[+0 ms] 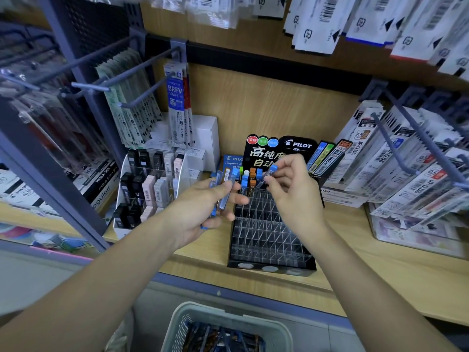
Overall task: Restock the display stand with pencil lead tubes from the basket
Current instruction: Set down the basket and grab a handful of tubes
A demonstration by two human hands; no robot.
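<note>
Pencil lead tubes (224, 196), blue-capped, are gripped in a bundle by my left hand (200, 212). My right hand (291, 196) pinches a single tube (268, 176) just above the rear row of the display stand (266, 240), close to the slotted tubes (251, 180). The basket (228, 313) lies below both hands.

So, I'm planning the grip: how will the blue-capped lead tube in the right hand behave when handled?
Probably stiff: the blue-capped lead tube looks like straight hard clear plastic. Likely light, since the right hand holds it by a fingertip pinch. Its smooth, slim body may slip.
</note>
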